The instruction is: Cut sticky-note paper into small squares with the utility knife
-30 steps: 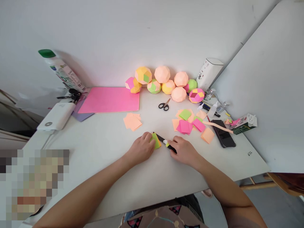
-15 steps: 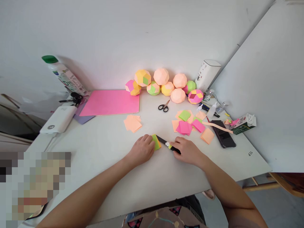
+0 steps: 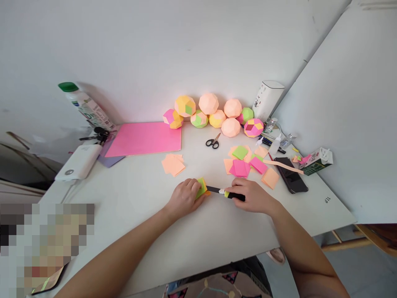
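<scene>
Head cam: looks down at a white desk (image 3: 133,190) against a wall (image 3: 139,49). Clock is centred on the folded paper, 12 pointing at the wall.
Folded paper (image 3: 201,188): green and yellow with an orange edge, just in front of the person, left hand on its 9 o'clock side.
Left hand (image 3: 184,196): fingers curled down tight, pinning the paper, barely any gap in the grip.
Right hand (image 3: 251,195): over at 3 o'clock, wrapped snugly round the black handle of a utility knife (image 3: 221,191).
Blade: points back toward 9, tip at the paper's right edge; too small to tell if it's actually inside the fold.
Loose squares: peach squares (image 3: 173,164) at 10 o'clock, plus a mixed pile (image 3: 240,167) in pink, green and peach at 2.
Scissors (image 3: 213,142): lying between 12 and 1, blades spread apart.
Paper balls (image 3: 209,103): nine faceted ones bunched around 12, some sitting on top of others.
Pink sheet (image 3: 142,139): flat at 10 o'clock, with a green-capped bottle (image 3: 89,109) past it.
Phone (image 3: 291,178): 3 o'clock, well past the right hand, with a peach strip (image 3: 283,166) lying across it toward a small carton (image 3: 318,161).
</scene>
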Motion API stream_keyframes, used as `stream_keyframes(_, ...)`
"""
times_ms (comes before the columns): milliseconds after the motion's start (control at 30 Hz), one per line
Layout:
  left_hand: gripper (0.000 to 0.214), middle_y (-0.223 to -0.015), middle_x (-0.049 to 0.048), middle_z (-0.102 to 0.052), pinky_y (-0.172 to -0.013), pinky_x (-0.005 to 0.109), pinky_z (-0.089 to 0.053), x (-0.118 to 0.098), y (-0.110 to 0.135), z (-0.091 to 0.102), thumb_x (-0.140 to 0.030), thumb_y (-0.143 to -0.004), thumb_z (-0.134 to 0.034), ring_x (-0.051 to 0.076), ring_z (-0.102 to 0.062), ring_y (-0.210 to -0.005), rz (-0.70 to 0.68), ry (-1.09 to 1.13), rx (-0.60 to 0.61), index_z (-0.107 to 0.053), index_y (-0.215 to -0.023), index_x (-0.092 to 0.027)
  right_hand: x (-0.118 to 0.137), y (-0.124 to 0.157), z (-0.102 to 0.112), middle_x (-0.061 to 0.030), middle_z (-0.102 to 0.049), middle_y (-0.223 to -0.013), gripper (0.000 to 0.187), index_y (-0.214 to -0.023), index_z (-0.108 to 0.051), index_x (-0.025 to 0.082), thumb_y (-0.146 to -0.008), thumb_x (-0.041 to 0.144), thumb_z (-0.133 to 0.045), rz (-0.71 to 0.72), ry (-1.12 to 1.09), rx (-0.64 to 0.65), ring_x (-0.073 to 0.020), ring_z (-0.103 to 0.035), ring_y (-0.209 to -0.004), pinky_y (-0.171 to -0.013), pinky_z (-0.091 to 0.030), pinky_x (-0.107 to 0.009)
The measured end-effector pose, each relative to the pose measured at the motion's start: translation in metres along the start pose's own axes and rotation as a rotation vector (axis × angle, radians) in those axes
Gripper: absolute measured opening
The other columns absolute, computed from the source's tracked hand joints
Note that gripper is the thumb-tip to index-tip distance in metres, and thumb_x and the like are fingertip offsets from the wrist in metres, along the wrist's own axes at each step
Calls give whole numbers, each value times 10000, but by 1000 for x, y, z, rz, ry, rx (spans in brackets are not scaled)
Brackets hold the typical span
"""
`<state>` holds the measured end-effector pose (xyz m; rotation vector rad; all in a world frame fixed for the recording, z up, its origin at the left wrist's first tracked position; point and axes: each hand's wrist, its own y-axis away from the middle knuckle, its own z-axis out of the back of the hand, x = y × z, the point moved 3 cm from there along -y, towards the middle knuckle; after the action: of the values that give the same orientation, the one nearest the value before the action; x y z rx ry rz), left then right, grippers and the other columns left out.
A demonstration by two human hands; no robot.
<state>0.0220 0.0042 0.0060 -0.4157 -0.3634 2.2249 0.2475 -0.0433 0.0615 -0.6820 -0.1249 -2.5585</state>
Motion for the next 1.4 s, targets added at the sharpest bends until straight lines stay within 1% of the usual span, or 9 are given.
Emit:
stream_keyframes(133,137,-775,58,-604,-567,290,-424,1,1,1,-312,-931,-410,203,-586,-708,-7,41,-25,-447,-890,-187,0,-1,-1,-46,-620,-930,420,-1116,-696,234,-757,106,-520,10,-1,-17,-151,-585,-766,-699,-478,-269)
stream_keyframes(300,70,-677,16,-590,-500,255,-364,5,2,0,-172,-917,-364,168,-548,-581,19,11,-127,-429,-938,-186,-2,0,2,-39,-616,-916,428,-1114,-698,245,-752,100,-520,-5,7,17,-150,-584,-750,-675,-476,-265)
stream_keyframes(400,185,-650,13,-569,-483,250,-320,6,2,-2,-78,-863,-354,165,-526,-567,29,-59,-63,-476,-957,-179,-6,4,6,-29,-616,-918,441,-1114,-699,259,-745,96,-521,-6,-30,84,-148,-590,-757,-680,-479,-261)
stream_keyframes(500,226,-654,32,-539,-474,262,-273,5,2,-2,-17,-777,-369,166,-493,-570,12,-141,74,-513,-785,-191,-11,8,10,-16,-621,-923,458,-1109,-700,273,-730,89,-520,-3,-60,152,-144,-594,-761,-695,-481,-256)
stream_keyframes(600,194,-666,40,-518,-477,268,-261,3,1,1,-88,-815,-392,160,-465,-571,-24,-149,106,-488,-680,-189,-13,10,11,-16,-623,-923,457,-1103,-704,268,-725,91,-518,-5,-59,189,-146,-596,-762,-710,-481,-258)
stream_keyframes(767,208,-720,45,-529,-495,266,-297,2,0,5,-285,-897,-412,160,-470,-590,-38,-112,100,-507,-744,-182,-12,11,12,-15,-623,-912,457,-1102,-707,263,-723,93,-517,-39,-44,205,-145,-596,-757,-704,-476,-256)
stream_keyframes(1000,224,-795,67,-558,-519,282,-354,4,0,4,-360,-910,-413,187,-513,-651,-18,-103,142,-525,-841,-178,-12,11,12,-16,-625,-917,446,-1093,-709,267,-729,95,-518,-34,-33,205,-148,-601,-763,-700,-474,-259)
stream_keyframes(1167,295,-809,74,-571,-529,290,-374,4,1,3,-446,-910,-430,189,-519,-659,-38,-120,118,-530,-860,-173,-12,11,11,-15,-628,-927,455,-1108,-700,281,-737,98,-511,-20,-30,172,-149,-600,-762,-687,-474,-259)
stream_keyframes(1400,286,-812,75,-571,-530,286,-366,4,1,3,-424,-925,-407,189,-510,-659,-56,-138,122,-526,-861,-172,-13,11,10,-19,-628,-944,450,-1112,-701,269,-740,101,-512,-22,-19,170,-152,-603,-775,-706,-477,-263)
